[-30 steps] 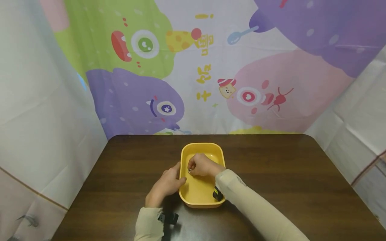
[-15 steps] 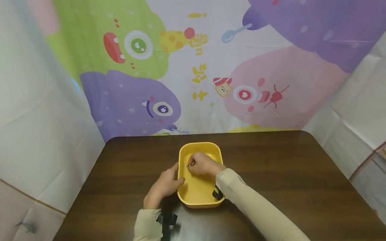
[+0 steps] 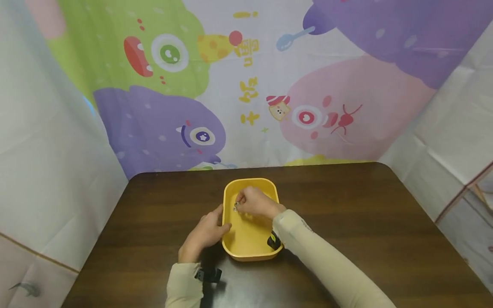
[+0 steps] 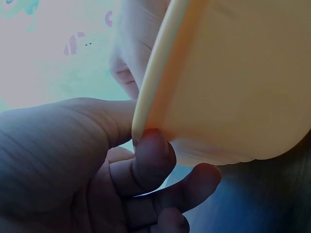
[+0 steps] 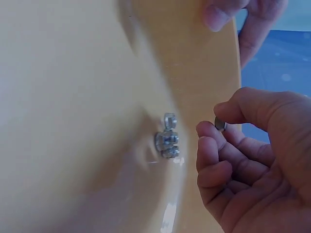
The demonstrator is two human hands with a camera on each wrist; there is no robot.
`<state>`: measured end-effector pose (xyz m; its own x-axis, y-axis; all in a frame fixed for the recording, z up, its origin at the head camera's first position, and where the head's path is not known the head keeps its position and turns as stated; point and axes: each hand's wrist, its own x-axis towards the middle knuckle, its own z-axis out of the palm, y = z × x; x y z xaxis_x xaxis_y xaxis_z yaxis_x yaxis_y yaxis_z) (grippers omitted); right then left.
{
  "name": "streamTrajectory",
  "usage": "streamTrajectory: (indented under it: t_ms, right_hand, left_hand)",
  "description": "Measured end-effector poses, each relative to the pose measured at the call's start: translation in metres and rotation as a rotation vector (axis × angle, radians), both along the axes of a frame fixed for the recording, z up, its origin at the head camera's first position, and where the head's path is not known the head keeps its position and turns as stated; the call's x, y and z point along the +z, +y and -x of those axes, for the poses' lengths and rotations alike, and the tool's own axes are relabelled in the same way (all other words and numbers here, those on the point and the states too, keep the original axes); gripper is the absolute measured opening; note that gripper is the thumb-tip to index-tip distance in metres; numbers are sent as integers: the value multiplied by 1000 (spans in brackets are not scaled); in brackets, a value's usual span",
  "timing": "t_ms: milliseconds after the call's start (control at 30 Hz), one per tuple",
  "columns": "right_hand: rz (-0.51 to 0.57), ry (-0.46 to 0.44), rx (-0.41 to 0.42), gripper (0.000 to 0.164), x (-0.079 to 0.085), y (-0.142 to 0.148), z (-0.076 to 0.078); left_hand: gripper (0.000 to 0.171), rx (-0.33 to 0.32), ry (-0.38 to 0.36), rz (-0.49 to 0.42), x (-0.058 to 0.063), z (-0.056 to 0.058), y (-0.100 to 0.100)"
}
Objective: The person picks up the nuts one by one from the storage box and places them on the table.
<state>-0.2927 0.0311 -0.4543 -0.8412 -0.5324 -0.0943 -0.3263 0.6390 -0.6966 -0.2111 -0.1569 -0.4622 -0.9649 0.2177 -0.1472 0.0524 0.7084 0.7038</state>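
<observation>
A yellow rectangular basin [image 3: 252,241] stands on the table. My left hand [image 3: 204,229] grips its left wall, thumb over the rim and fingers along the outside. My right hand [image 3: 256,202] reaches into the basin near its left side. Between thumb and index finger it pinches a small grey metal piece [image 5: 220,124], seemingly a nut. Beside these fingertips, a small cluster of shiny metal nuts [image 5: 167,141] lies on the basin in the right wrist view. In the left wrist view, the basin's wall hides its contents.
The dark wooden table [image 3: 346,214] extends around the basin. Behind it hangs a cloth [image 3: 246,141] printed with cartoon monsters. A black wrist camera [image 3: 208,275] is strapped at the left sleeve, another [image 3: 274,241] at the right.
My right hand has shifted slightly toward the basin's far end, and more shiny metal shows by its fingertips. The left hand keeps its hold. The head view has turned slightly.
</observation>
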Motion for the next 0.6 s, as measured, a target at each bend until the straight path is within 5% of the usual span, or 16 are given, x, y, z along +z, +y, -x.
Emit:
streamTrajectory:
  t_ms: [600]
  right_hand:
    - [36,67,45,10,20,12,-1]
  left_hand:
    - [66,-2,4,10,2,0,-1]
